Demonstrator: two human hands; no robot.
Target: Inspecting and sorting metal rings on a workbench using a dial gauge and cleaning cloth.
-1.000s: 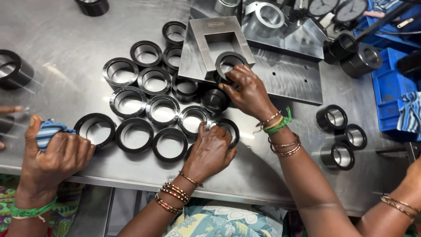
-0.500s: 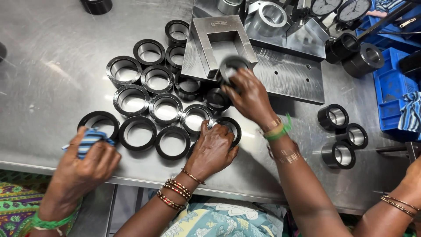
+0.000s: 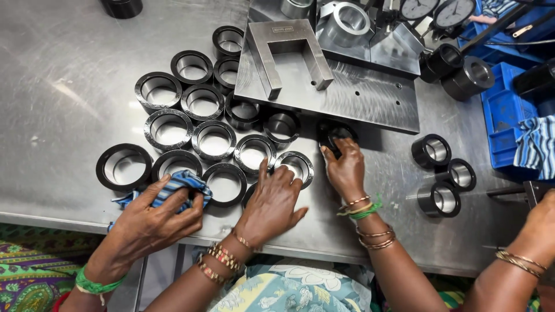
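Several dark metal rings [image 3: 214, 140] with bright bores stand in rows on the steel table [image 3: 69, 69]. My left hand [image 3: 272, 199] lies flat with its fingers spread, fingertips touching the ring [image 3: 299, 163] at the row's right end; another ring's edge [image 3: 249, 197] shows under my palm. My right hand [image 3: 345, 167] grips a dark ring [image 3: 335, 134] on the table, just in front of the thick steel plate [image 3: 358, 95]. A U-shaped steel block [image 3: 289, 49] lies on that plate.
A co-worker's hand [image 3: 153, 216] at the left presses a blue striped cloth [image 3: 184, 182] onto a ring. Another person's hand [image 3: 540, 228] is at the right edge. Three rings [image 3: 445, 173] stand to the right, with dial gauges [image 3: 433, 8] and blue bins [image 3: 509, 104] behind.
My right hand has carried a ring from the U-shaped block on the plate down to the table in front of it. The co-worker's hand with the cloth moved right onto the rings.
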